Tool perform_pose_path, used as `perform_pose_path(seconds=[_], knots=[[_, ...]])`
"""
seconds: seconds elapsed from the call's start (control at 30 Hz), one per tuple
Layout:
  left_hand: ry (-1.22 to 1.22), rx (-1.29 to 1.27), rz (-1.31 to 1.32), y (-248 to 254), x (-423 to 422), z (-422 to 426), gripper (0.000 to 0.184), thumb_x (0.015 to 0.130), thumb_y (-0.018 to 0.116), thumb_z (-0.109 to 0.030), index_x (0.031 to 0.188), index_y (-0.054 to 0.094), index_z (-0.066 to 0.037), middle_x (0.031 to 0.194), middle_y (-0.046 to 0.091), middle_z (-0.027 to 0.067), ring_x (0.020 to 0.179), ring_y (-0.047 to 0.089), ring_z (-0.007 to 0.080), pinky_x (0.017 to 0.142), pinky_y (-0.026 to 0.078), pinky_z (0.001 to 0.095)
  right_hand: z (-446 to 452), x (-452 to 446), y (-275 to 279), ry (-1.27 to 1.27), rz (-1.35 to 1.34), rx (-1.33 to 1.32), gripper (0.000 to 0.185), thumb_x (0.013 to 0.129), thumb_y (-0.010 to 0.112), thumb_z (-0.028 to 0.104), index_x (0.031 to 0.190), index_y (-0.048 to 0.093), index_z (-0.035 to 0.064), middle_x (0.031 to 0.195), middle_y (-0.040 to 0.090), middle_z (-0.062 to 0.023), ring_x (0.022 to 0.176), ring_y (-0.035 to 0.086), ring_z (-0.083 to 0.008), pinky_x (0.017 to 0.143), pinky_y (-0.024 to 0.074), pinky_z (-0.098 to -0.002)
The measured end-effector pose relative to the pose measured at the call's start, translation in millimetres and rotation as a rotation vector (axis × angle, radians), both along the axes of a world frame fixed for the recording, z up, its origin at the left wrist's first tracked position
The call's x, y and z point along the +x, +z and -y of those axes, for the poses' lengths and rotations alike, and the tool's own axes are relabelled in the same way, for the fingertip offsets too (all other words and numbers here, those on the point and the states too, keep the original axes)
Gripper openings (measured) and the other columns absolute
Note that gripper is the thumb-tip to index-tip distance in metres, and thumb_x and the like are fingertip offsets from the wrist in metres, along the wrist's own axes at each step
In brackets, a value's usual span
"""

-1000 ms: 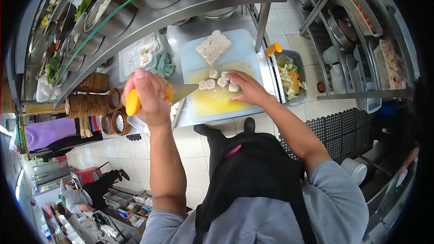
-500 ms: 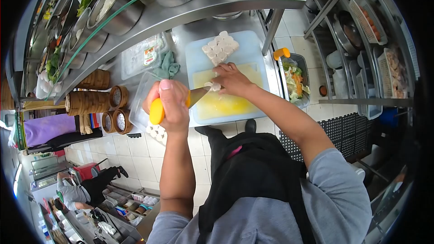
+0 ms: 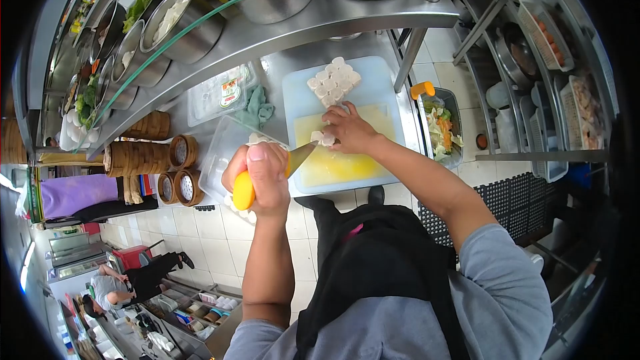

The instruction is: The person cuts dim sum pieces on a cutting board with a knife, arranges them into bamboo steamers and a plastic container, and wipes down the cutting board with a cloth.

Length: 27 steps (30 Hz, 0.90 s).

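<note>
Head view — small pale chunk (image 3: 323,138), matte, off-white, roughly cube-shaped, on the blue-and-yellow cutting board (image 3: 343,166), pinched by right hand (image 3: 353,131), left hand (image 3: 257,177) gripping yellow-handled knife (image 3: 303,157) — tip at chunk.

Bright light glints on the steel shelf (image 3: 373,19), bowed by lens distortion; the corners are black.

Single head cam, wide, looks forward-down: apron (image 3: 370,260) near, bottom centre; left hand (image 3: 268,177) mid-frame; worktop (image 3: 277,70) beyond.
</note>
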State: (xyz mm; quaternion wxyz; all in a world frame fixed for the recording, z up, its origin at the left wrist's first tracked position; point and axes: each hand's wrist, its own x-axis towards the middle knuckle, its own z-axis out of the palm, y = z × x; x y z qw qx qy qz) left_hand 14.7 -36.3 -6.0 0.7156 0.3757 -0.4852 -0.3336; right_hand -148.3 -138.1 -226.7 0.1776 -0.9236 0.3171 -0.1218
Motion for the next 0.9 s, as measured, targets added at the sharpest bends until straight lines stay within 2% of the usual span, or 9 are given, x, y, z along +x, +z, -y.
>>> perform_pose_path(seconds=[0.2, 0.4, 0.53, 0.6, 0.67, 0.83, 0.9], knots=[[-0.009, -0.017, 0.009, -1.4, 2.0, -1.2, 0.041, 0.105, 0.053, -0.014, 0.069, 0.036, -0.008, 0.053, 0.040, 0.0019, 0.046, 0.035, 0.0106, 0.046, 0.032, 0.0291, -1.1, 1.1, 0.3, 0.007, -0.044, 0.021, 0.041, 0.081, 0.079, 0.042, 0.112, 0.076, 0.0137, 0.135, 0.054, -0.0038, 0.145, 0.035, -0.0258, 0.124, 0.0171, -0.0590], [-0.024, -0.027, 0.004, -11.6, 1.9, 2.5, 0.042, 0.105, 0.054, -0.013, 0.069, 0.033, -0.009, 0.053, 0.039, 0.0021, 0.046, 0.035, 0.0107, 0.046, 0.032, 0.0288, -2.3, 2.2, 2.2, -0.002, -0.061, 0.034, 0.041, 0.080, 0.081, 0.040, 0.110, 0.076, 0.0128, 0.135, 0.054, -0.0040, 0.145, 0.035, -0.0249, 0.123, 0.0167, -0.0605], [-0.029, -0.020, 0.025, 1.2, 3.1, -1.9, 0.041, 0.104, 0.054, -0.013, 0.069, 0.034, -0.009, 0.053, 0.038, 0.0012, 0.046, 0.035, 0.0105, 0.046, 0.032, 0.0288, -1.1, 3.6, 6.0, 0.011, -0.029, 0.016, 0.042, 0.080, 0.081, 0.043, 0.109, 0.075, 0.0125, 0.137, 0.055, -0.0035, 0.146, 0.035, -0.0243, 0.123, 0.0166, -0.0613], [-0.033, -0.011, -0.019, -1.9, 12.4, 2.4, 0.041, 0.104, 0.054, -0.012, 0.069, 0.034, -0.009, 0.053, 0.038, 0.0007, 0.046, 0.035, 0.0106, 0.046, 0.032, 0.0289, -5.9, 6.5, 6.9, -0.005, 0.058, -0.040, 0.045, 0.081, 0.080, 0.045, 0.112, 0.076, 0.0135, 0.140, 0.055, -0.0026, 0.149, 0.033, -0.0235, 0.123, 0.0159, -0.0618], [-0.006, 0.080, -0.042, -8.1, 13.8, 8.6, 0.039, 0.104, 0.052, -0.010, 0.069, 0.035, -0.009, 0.053, 0.037, 0.0005, 0.046, 0.035, 0.0111, 0.047, 0.033, 0.0292, -11.8, 8.3, 2.9, 0.001, 0.004, 0.023, 0.046, 0.081, 0.080, 0.046, 0.114, 0.076, 0.0145, 0.142, 0.054, -0.0022, 0.151, 0.031, -0.0238, 0.124, 0.0150, -0.0618], [-0.104, -0.051, 0.030, 12.0, 25.9, 7.8, 0.039, 0.108, 0.046, -0.016, 0.071, 0.036, -0.010, 0.052, 0.033, -0.0006, 0.043, 0.028, 0.0106, 0.043, 0.028, 0.0299, 2.3, 12.3, 20.5, -0.002, -0.040, 0.068, 0.049, 0.081, 0.080, 0.047, 0.120, 0.076, 0.0184, 0.149, 0.050, -0.0025, 0.155, 0.026, -0.0254, 0.125, 0.0119, -0.0620], [-0.060, 0.059, -0.099, -11.4, 34.5, 5.8, 0.039, 0.108, 0.046, -0.017, 0.071, 0.037, -0.010, 0.052, 0.034, -0.0011, 0.043, 0.028, 0.0102, 0.043, 0.028, 0.0296, -7.1, 11.2, 24.3, -0.009, -0.030, 0.025, 0.048, 0.081, 0.080, 0.048, 0.120, 0.076, 0.0196, 0.154, 0.047, -0.0029, 0.156, 0.024, -0.0265, 0.125, 0.0106, -0.0620]])
